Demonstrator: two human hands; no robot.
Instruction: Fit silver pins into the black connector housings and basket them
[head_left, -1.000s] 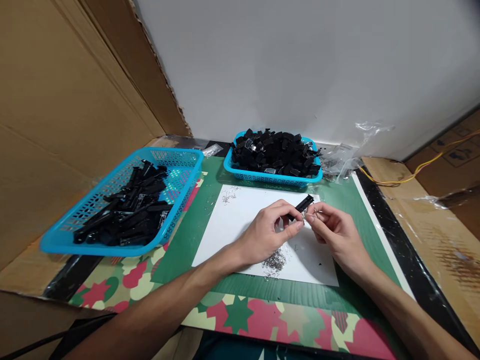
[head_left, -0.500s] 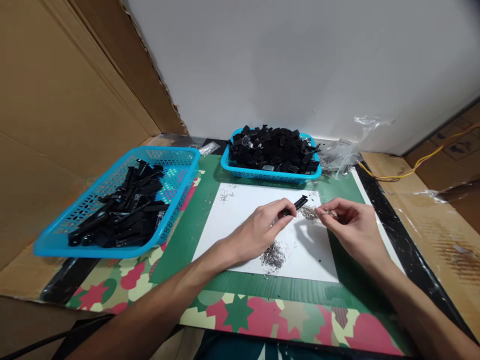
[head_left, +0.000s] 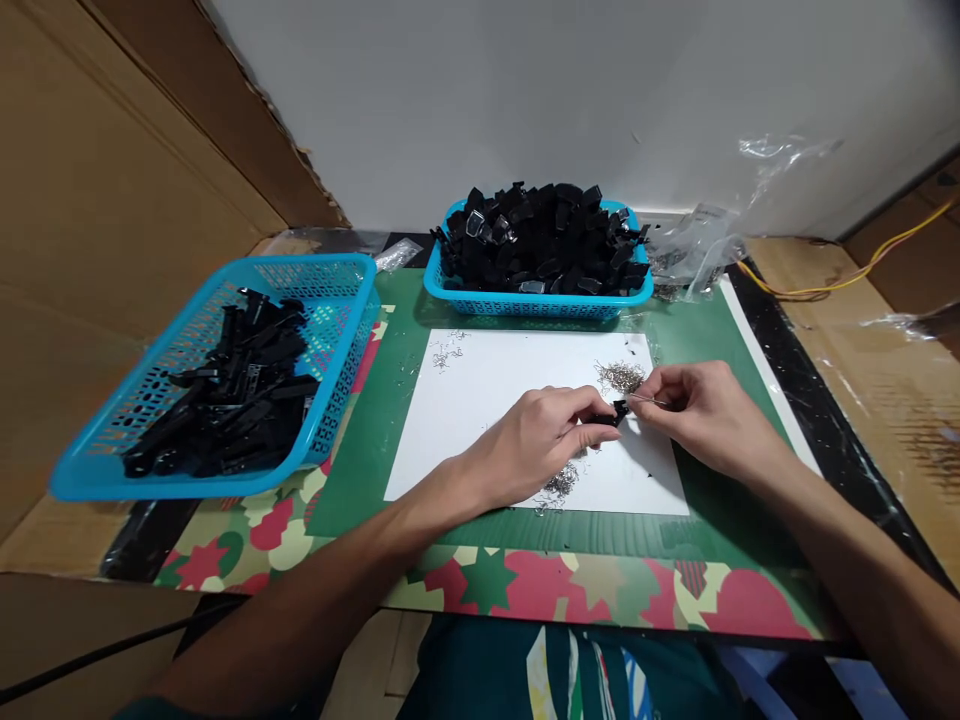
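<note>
Left hand: the left hand (head_left: 551, 432) holds a black plastic part (head_left: 621, 409) between thumb and fingers; grip narrow, much of the part covered.
Right hand: the right hand (head_left: 703, 412) has thumb and forefinger pinched on a thin metal piece (head_left: 646, 400); whether it is a tool or loose wire cannot be told.
Black part, position: over the right half of the white sheet (head_left: 465, 430), between the two hands.
Black part, long axis: roughly left to right, the exposed end pointing at the right fingertips.
Key relation: the metal piece lies just right of that exposed end, its length nearly in line with the part; contact cannot be confirmed. The left hand has the part; the right is nearer its free end.
Metal bits: one pile (head_left: 619, 376) just beyond the fingertips; a second pile (head_left: 559, 484) on the near side of the left hand, partly hidden by it; a sparse scatter (head_left: 448, 352) at the sheet's far left.
Left basket: blue basket (head_left: 187, 487), holding long black pieces (head_left: 225, 400).
Far basket: second blue basket (head_left: 540, 303), heaped with short black pieces (head_left: 562, 240).
Counter: green mat (head_left: 360, 470) beneath the sheet.
</note>
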